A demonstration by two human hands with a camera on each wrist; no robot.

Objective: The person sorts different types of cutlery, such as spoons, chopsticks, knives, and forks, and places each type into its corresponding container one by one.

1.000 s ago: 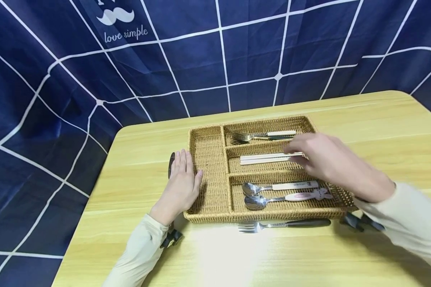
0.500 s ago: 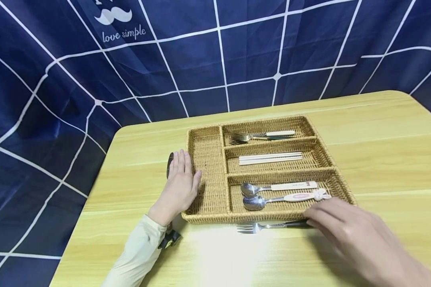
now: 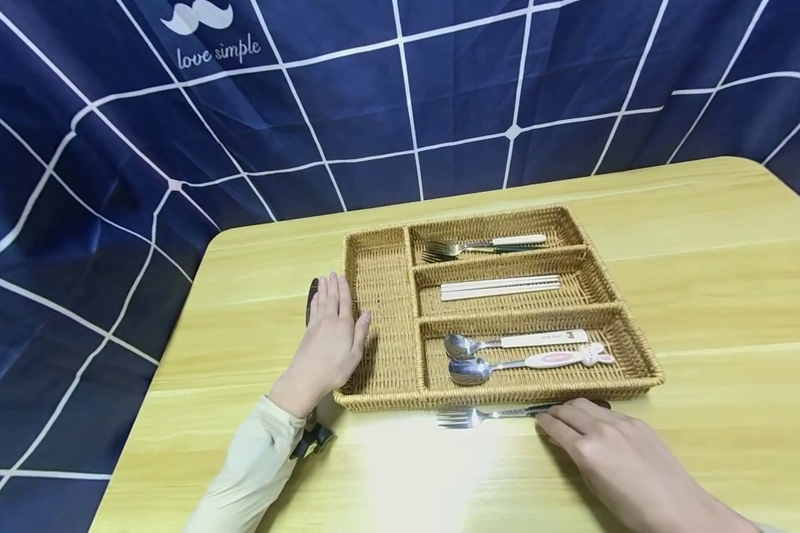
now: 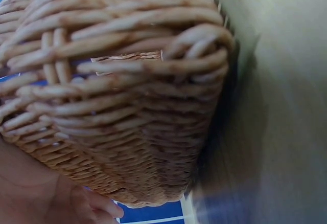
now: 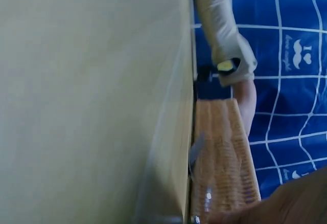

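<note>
A wicker tray [image 3: 385,311] with compartments stands on the table. My left hand [image 3: 323,344] lies with straight fingers along its left wall; in the left wrist view, part of that hand [image 4: 61,193] shows beside the woven side. A dark rounded end of some object [image 3: 312,300] sticks out past the left fingers, the rest hidden. In front of the tray lies a fork [image 3: 467,418] with a black handle, tines to the left. My right hand [image 3: 607,451] pinches the handle from above, its thumb hidden. The right wrist view shows the fork's head [image 5: 196,150] by the tray's side.
Two forks [image 3: 450,249] lie in the back compartment, white chopsticks [image 3: 500,287] in the middle one. The front one holds a white-handled spoon [image 3: 540,339] and a rabbit-handled spoon [image 3: 553,359]. A blue gridded cloth [image 3: 347,96] hangs behind the wooden table [image 3: 727,296].
My right hand has left the chopsticks in the middle compartment, come forward past the tray's front right corner and closed on the fork's handle. The left hand stays by the tray's left side.
</note>
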